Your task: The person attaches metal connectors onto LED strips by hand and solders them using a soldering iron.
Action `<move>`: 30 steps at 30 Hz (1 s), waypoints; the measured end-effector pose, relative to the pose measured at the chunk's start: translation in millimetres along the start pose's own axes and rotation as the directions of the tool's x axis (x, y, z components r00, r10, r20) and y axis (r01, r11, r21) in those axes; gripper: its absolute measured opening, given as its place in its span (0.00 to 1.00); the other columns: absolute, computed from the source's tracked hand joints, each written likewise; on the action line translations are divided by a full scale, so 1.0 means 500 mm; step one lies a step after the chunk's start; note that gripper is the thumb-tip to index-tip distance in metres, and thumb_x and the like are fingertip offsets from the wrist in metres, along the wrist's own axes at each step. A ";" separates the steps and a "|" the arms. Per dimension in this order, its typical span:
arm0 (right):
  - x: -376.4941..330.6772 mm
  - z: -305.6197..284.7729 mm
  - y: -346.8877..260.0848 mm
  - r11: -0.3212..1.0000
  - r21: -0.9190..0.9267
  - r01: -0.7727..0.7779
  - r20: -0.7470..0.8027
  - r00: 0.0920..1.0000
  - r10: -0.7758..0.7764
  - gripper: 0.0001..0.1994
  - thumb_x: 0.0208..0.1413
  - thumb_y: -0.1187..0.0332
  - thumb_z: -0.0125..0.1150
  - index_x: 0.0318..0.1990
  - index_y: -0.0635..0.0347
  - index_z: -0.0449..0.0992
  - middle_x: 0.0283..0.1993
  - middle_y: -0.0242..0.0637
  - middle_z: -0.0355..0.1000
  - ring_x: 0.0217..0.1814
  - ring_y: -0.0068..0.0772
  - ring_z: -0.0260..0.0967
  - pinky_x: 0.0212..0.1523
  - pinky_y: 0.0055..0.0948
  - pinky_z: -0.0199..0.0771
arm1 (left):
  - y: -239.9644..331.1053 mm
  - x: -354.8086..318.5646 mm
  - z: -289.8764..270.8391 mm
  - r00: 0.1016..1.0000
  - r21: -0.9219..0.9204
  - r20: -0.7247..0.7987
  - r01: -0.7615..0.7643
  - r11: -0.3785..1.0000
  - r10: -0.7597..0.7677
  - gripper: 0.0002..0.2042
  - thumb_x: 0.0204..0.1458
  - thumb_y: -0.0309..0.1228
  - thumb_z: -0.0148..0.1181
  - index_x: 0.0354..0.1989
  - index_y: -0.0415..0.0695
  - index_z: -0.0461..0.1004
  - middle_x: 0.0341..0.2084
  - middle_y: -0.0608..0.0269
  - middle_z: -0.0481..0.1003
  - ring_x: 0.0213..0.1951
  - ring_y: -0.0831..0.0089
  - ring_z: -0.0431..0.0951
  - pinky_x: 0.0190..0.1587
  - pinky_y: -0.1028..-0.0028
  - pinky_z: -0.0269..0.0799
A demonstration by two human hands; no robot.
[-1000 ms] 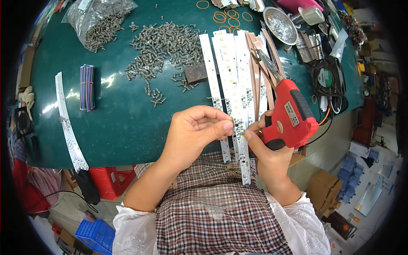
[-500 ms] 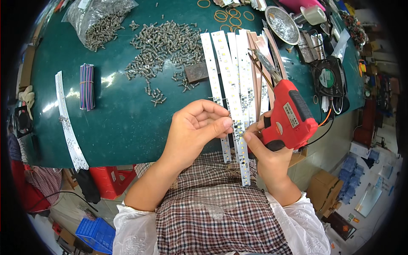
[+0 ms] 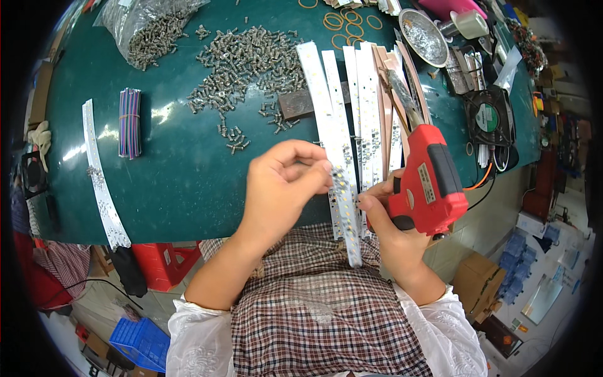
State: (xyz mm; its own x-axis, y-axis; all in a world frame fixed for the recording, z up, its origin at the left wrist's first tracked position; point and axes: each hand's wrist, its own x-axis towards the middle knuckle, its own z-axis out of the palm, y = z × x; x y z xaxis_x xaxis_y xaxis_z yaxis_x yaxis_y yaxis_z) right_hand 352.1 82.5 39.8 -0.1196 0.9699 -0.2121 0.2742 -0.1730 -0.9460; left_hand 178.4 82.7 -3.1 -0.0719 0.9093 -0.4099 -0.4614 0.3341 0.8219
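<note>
My left hand (image 3: 276,185) pinches a long white LED strip board (image 3: 322,103) by its edge, thumb against fingertips. The board's near end is slightly smeared by motion. In my right hand (image 3: 399,235) is a red soldering gun (image 3: 428,179) with a black back, its metal tip pointing away over the boards. My right thumb and finger lie close to the boards' edge; whether they also touch one is unclear. More white LED boards (image 3: 369,107) lie side by side beneath the gun's tip, reaching the table's near edge, with pinkish strips among them.
Small metal pieces (image 3: 235,69) lie heaped on the green table (image 3: 182,188), beside a plastic bag (image 3: 147,31) of them. A dark block (image 3: 295,105) sits by the boards. At left are a wire bundle (image 3: 130,122) and several LED boards (image 3: 100,176); at right, a metal bowl (image 3: 424,38) and fan (image 3: 487,116).
My left hand has shifted slightly left with the LED board, parting it from the boards beside it. The soldering gun has moved slightly down, still in my right hand.
</note>
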 end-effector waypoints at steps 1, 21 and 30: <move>-0.002 -0.002 -0.003 1.000 0.001 -0.001 0.002 1.000 0.001 0.23 0.49 0.86 0.61 0.52 0.66 0.60 0.38 0.36 0.64 0.37 0.26 0.72 0.35 0.25 0.74 | 0.004 0.005 -0.007 0.998 0.062 -0.055 -0.018 0.998 0.021 0.06 0.55 0.22 0.59 0.40 0.33 0.74 0.31 0.57 0.79 0.31 0.76 0.80 0.34 0.78 0.78; -0.078 -0.080 0.035 0.948 -0.317 -0.012 0.263 0.959 0.101 0.15 0.47 0.77 0.65 0.44 0.68 0.75 0.36 0.43 0.72 0.35 0.39 0.73 0.37 0.32 0.73 | -0.001 0.033 -0.035 0.937 0.654 -0.123 -0.171 0.737 0.327 0.06 0.53 0.20 0.59 0.39 0.36 0.77 0.34 0.60 0.78 0.24 0.80 0.78 0.29 0.81 0.73; -0.078 -0.070 0.064 0.952 -0.304 0.033 0.259 0.965 0.050 0.16 0.45 0.79 0.64 0.44 0.68 0.75 0.38 0.45 0.74 0.36 0.43 0.74 0.37 0.34 0.74 | 0.004 0.030 -0.030 0.906 0.718 -0.129 -0.195 0.669 0.403 0.06 0.51 0.20 0.60 0.37 0.39 0.79 0.32 0.62 0.76 0.19 0.84 0.73 0.24 0.81 0.66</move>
State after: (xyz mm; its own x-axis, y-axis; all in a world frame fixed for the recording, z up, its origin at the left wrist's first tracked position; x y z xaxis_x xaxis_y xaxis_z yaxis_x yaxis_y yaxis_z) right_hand 398.7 45.3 26.2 -0.3493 0.8825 -0.3150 0.5470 -0.0809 -0.8332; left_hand 163.1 93.1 -13.5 -0.3654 0.9263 -0.0915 0.3403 0.2244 0.9132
